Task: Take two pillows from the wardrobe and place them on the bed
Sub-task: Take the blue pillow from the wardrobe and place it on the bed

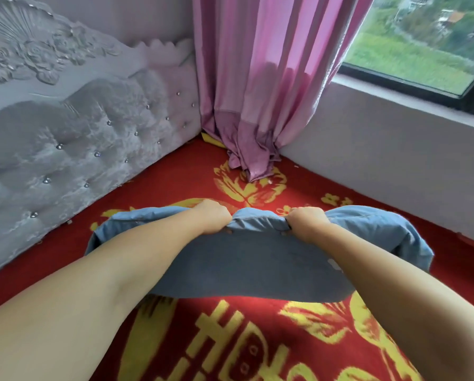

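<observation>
From the head view we see 1 blue pillow (257, 259) held over the red bed cover (175, 171). Our left hand (212, 220) and right hand (307, 222) curl their fingers (219, 209) tight over its far edge, bunching the fabric. Beyond the fingers hang a pink curtain (266, 86) and headboard (65, 127).
</observation>
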A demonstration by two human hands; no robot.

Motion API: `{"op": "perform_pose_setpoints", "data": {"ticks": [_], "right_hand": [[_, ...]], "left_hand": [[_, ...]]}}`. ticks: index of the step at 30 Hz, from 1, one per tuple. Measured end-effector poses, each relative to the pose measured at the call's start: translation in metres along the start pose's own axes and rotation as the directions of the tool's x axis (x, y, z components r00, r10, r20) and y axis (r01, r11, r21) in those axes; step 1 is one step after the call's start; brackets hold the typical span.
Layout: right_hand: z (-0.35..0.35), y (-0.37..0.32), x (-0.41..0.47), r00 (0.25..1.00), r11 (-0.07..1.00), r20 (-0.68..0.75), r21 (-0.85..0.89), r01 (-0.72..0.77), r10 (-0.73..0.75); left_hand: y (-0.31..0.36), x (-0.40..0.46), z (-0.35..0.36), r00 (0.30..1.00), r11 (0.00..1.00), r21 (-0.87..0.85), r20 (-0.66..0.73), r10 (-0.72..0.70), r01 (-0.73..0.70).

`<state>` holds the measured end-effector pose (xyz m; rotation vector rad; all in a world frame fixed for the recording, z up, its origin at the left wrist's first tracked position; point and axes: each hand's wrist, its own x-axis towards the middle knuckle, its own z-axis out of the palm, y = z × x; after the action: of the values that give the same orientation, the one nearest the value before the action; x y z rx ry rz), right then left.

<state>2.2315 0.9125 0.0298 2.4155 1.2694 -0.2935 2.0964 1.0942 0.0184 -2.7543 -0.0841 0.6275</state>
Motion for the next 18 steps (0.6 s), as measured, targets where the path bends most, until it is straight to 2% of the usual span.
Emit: {"op": "perform_pose_setpoints", "data": {"ticks": [3,9,15,18], "right_hand": [[-0.015,0.005,0.012,1.000,0.999,-0.019,-0.046,-0.020,0.019],[-0.033,-0.018,0.042,0.998,0.997,-0.034,-0.058,-0.045,0.043],[-0.063,-0.041,0.117,0.975,0.986,0.148,-0.003,-0.166,0.164],[-0.087,-0.046,0.155,0.969,0.980,0.151,0.010,-0.198,0.194]], "left_hand": [[-0.012,0.011,-0.002,0.999,1.000,-0.023,-0.047,-0.013,0.012],[-0.061,0.036,0.018,0.995,0.999,-0.011,-0.090,0.047,-0.048],[-0.126,0.081,0.044,0.994,0.993,-0.083,-0.076,0.080,-0.087],[-0.157,0.094,0.054,0.993,0.979,-0.178,-0.086,0.084,-0.098]]}}
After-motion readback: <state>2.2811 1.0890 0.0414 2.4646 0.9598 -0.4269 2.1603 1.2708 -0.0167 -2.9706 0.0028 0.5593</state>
